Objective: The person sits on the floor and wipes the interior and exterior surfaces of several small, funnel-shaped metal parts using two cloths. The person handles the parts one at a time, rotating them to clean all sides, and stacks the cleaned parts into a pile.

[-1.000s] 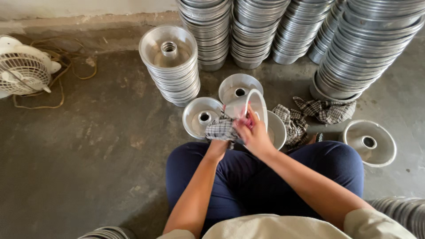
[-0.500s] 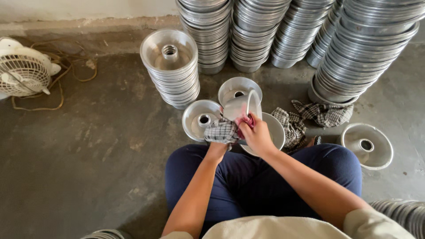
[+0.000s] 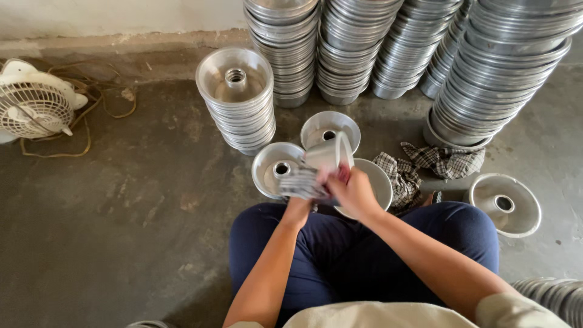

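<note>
1. Head view: the person is sitting on the concrete floor (image 3: 121, 243), dark blue trousers filling the lower middle, both forearms reaching forward over the lap.
2. The right hand (image 3: 352, 193) is gripping a small aluminium ring-cake pan (image 3: 331, 155) that is standing on edge; the fingers are curled and pressed together around its lower rim, thumb side turned toward the other hand.
3. The left hand (image 3: 299, 209) is clutching a checked cloth (image 3: 302, 182), fingers closed into it; the cloth is blurred and is pressing against the tilted pan just left of the right fingers.
4. Just beyond the left fingers an open tube pan (image 3: 276, 170) is lying mouth up on the floor, its centre tube showing.
5. Beyond the right fingertips another tube pan (image 3: 322, 124) is lying mouth up, partly behind the held pan.
6. Under the right hand a flat pan rim (image 3: 376, 179) is peeking out to the right.
7. Right of the right fingers a second checked rag (image 3: 437, 161) is crumpled on the floor; farther right a single tube pan (image 3: 507, 203) is sitting alone.
8. Ahead and left of the fingers a nested stack of tube pans (image 3: 237, 97) is standing; taller pan stacks (image 3: 388, 48) are lining the back.
9. Far left, well apart from both hands, a white fan (image 3: 33, 103) is lying beside a tangled cord (image 3: 91, 121).
</note>
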